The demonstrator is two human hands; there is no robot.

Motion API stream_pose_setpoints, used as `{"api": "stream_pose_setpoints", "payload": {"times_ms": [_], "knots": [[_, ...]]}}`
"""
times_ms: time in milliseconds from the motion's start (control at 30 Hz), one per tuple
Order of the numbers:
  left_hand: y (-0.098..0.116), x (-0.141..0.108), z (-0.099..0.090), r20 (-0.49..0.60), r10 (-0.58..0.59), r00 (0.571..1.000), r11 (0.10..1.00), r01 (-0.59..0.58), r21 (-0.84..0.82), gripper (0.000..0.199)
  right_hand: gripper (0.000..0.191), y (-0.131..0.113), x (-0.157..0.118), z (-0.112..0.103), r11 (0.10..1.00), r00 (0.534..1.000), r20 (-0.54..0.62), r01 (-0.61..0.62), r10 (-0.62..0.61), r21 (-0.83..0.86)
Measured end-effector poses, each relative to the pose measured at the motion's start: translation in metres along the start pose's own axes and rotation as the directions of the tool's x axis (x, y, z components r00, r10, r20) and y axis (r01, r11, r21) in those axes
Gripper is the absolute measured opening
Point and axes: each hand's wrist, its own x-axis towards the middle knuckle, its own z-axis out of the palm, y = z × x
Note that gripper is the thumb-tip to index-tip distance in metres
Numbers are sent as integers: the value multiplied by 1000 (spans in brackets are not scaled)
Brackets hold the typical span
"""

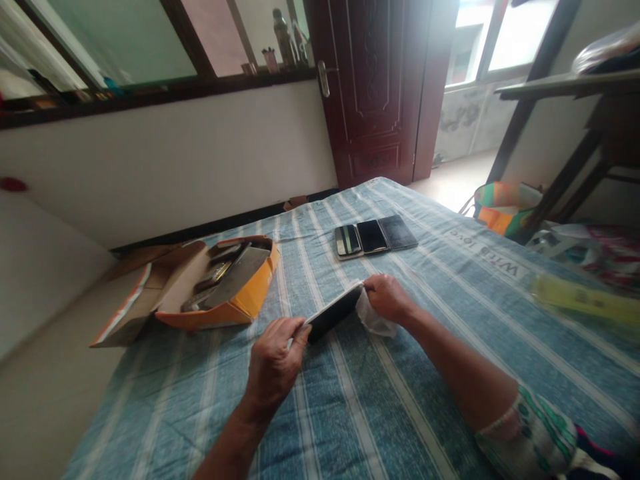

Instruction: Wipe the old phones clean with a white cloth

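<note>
Black, the device (334,316) is slanting up rightward near frame centre; our left hand (275,357) is pinching its lower end, our right hand (389,298) its upper end, with white cloth (374,321).

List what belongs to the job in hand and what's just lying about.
Job:
dark device, in left hand and right hand
white cloth, at the right hand

Lying about:
three flat devices, though perhaps part of it
open box
door
bright bag
</note>
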Motion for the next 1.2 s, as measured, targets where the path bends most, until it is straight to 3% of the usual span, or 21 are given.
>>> {"api": "stream_pose_setpoints", "payload": {"times_ms": [133, 267, 433, 533, 833, 967, 1100, 1200], "knots": [[0, 0, -1, 16, 12, 1000, 1000, -12, 1, 22, 27, 4, 1, 1, 1000, 1000, -12, 3, -3, -14], [1, 1, -6, 38, 95, 995, 995, -94, -21, 19, 24, 17, 7, -5, 995, 987, -133, -80, 88, 64], [11, 0, -13, 162, 203, 966, 979, -195, -67, 14, 30, 45, 18, -28, 971, 913, -334, -230, 236, 60], [20, -2, -15, 257, 217, 942, 976, -203, -80, 12, 31, 56, 21, -38, 958, 875, -393, -280, 284, 67], [26, -8, -5, 391, 266, 881, 960, -281, -20, 9, 28, 59, 22, -35, 951, 869, -389, -297, 305, 82], [24, -9, -2, 446, 239, 862, 965, -261, -14, 7, 26, 60, 23, -37, 950, 875, -372, -300, 309, 84], [21, -8, -1, 420, 227, 879, 973, -223, -59, 4, 26, 59, 24, -39, 947, 875, -363, -311, 319, 83], [17, -7, -1, 383, 206, 901, 978, -200, -55, 25, 26, 59, 24, -39, 945, 875, -361, -318, 324, 79]]}}
